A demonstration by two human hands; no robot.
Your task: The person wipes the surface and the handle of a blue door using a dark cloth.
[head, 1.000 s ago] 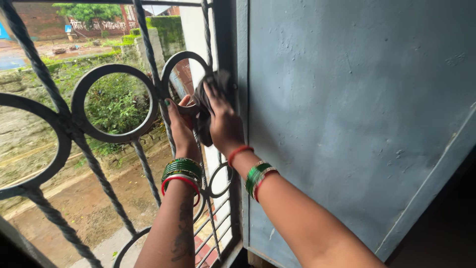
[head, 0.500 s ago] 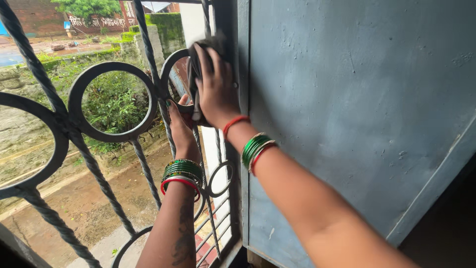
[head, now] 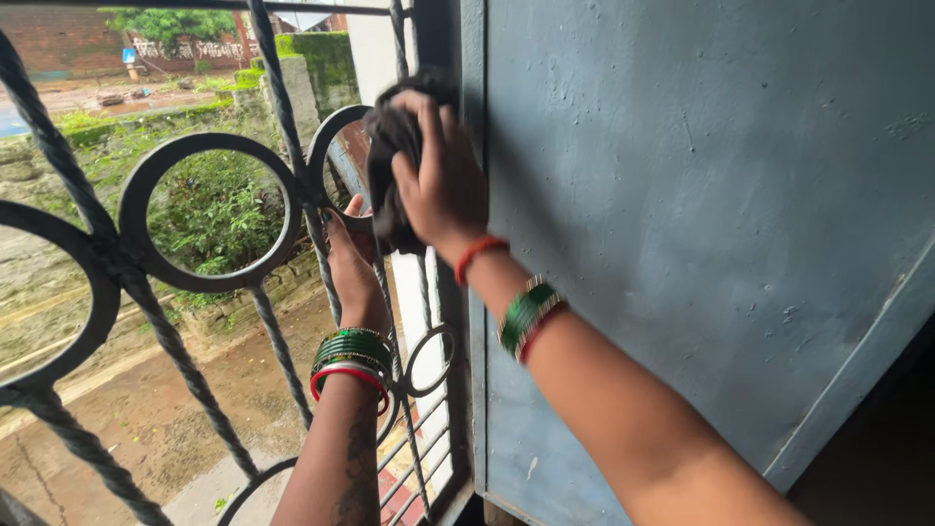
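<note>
Up against the window grille, the right hand pressed a dark cloth to the top of a ring beside the blue shutter, its grip closed on the fabric. Just below, the left hand clasped a twisted bar.

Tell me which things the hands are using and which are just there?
In use:
right hand pressing a dark cloth against the window grille
left hand gripping a grille bar

Just there:
blue-grey shutter
bangles
bushes outside
dirt path
</note>
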